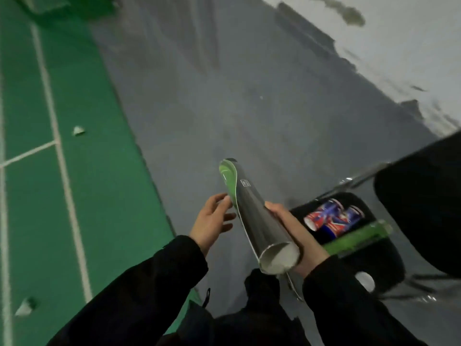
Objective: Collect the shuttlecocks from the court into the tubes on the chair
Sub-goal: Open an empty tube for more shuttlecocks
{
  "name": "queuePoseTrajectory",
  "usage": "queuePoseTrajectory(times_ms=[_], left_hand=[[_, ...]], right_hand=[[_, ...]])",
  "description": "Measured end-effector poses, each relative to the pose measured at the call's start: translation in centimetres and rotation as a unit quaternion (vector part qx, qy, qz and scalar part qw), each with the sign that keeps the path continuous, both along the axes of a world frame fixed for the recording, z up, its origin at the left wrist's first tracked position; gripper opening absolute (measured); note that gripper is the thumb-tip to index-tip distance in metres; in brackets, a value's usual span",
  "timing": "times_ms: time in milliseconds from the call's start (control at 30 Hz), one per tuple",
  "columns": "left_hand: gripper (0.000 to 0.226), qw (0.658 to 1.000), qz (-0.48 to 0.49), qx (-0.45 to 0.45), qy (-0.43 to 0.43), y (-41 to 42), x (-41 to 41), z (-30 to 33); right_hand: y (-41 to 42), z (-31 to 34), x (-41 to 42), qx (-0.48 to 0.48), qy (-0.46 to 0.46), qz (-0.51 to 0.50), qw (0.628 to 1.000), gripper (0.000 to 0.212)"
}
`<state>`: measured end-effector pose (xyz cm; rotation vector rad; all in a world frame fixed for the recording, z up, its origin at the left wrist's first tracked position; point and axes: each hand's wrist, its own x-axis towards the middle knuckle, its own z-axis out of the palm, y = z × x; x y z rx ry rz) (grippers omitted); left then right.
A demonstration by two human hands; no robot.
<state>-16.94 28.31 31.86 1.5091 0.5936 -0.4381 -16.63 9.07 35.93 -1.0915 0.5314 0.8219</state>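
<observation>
My right hand [296, 236] grips a dark tube with a green stripe [252, 211], its open end turned toward me. My left hand [212, 221] is open just left of the tube, fingertips near its green edge. Two white shuttlecocks lie on the green court: one [78, 131] beyond the white line, one [25, 307] at the lower left. On the black chair [389, 265] to the right lie red-and-blue tubes [334, 217], a green tube [359, 237] and a white cap [365, 281].
Grey floor [224, 108] runs between the green court [94, 171] and a white wall [399, 46] at the upper right. White court lines [64, 176] cross the mat. The chair's dark backrest [424, 208] stands at the right edge. My dark-trousered legs show below.
</observation>
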Motion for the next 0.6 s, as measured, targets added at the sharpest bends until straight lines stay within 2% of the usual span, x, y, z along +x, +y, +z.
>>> queuePoseTrajectory(times_ms=[133, 333, 467, 600], left_hand=[[0.035, 0.988, 0.151, -0.004, 0.019, 11.9, -10.7, 0.5], [0.041, 0.934, 0.351, -0.043, 0.055, 24.8, -27.7, 1.2], [0.059, 0.880, 0.458, -0.113, 0.057, 30.7, -36.4, 1.1], [0.066, 0.820, 0.545, -0.176, 0.008, 36.4, -41.3, 1.4]], right_hand=[[13.1, -1.8, -4.9, 0.020, 0.022, 0.160, 0.987, 0.059], [30.5, -0.8, -15.9, 0.029, 0.036, 0.358, 0.932, 0.054], [40.1, 0.8, -22.1, 0.041, 0.040, 0.494, 0.867, 0.042], [49.3, 1.2, -26.3, 0.054, -0.002, 0.586, 0.808, 0.051]])
